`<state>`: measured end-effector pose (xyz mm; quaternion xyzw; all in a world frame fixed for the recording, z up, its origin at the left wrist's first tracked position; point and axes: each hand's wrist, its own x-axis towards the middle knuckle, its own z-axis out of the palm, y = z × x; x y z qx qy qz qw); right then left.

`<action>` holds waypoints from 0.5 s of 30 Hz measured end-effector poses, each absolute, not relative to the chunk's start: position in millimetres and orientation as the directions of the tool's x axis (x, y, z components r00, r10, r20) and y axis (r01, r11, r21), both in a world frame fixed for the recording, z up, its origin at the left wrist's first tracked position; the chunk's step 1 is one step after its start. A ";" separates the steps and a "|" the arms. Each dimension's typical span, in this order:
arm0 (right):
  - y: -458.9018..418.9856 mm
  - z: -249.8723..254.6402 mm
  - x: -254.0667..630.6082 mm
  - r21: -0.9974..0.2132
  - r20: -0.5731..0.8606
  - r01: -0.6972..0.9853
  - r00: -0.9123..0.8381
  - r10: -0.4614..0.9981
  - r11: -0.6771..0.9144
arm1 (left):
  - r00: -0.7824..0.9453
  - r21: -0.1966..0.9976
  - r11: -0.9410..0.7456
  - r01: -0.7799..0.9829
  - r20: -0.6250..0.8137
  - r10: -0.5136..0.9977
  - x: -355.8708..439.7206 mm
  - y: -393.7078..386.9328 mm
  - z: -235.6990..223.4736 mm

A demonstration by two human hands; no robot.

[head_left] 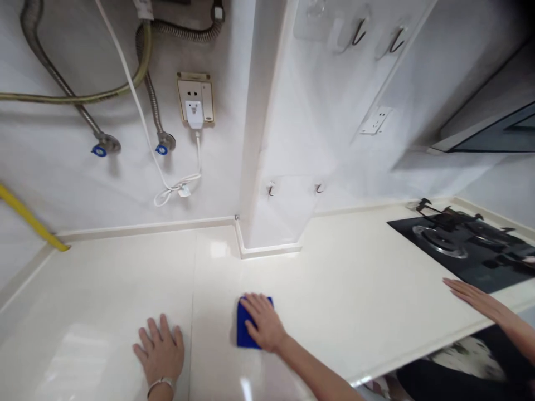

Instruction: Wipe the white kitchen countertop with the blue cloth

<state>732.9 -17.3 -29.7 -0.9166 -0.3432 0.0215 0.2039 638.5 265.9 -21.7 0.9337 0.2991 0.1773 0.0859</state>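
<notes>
My right hand (264, 326) presses down on a folded blue cloth (242, 329) that lies on the cream countertop (343, 289). Its fingers are bent over the cloth's top, pointing left. To the left, my left hand (161, 351) rests flat on the bare counter with its fingers spread and nothing in it. A thin bracelet circles that wrist. Most of the cloth is hidden under my right hand.
Another person's hand (474, 298) lies flat on the counter at the right, beside a black gas hob (463, 248). White wall behind carries metal hoses (152, 100), a socket with a white plug (194, 106) and hooks (358, 32). A yellow pipe (31, 220) crosses at left.
</notes>
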 end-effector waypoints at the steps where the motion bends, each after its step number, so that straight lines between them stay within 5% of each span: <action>1: -37.8 -34.7 749.1 -0.360 0.122 0.560 0.821 0.558 -0.746 | 0.753 0.256 -0.808 0.531 0.296 0.588 639.0 266.7 -24.8; 9: -205.2 -70.2 809.3 -0.255 0.332 0.011 0.940 -0.077 -0.967 | 0.749 0.120 -0.828 0.548 0.372 0.549 638.7 268.6 -36.1; 15: -155.6 -86.5 797.5 -0.271 0.456 -0.011 0.879 -0.139 -0.962 | 0.789 0.094 -0.845 0.527 0.315 0.527 634.9 274.8 -35.9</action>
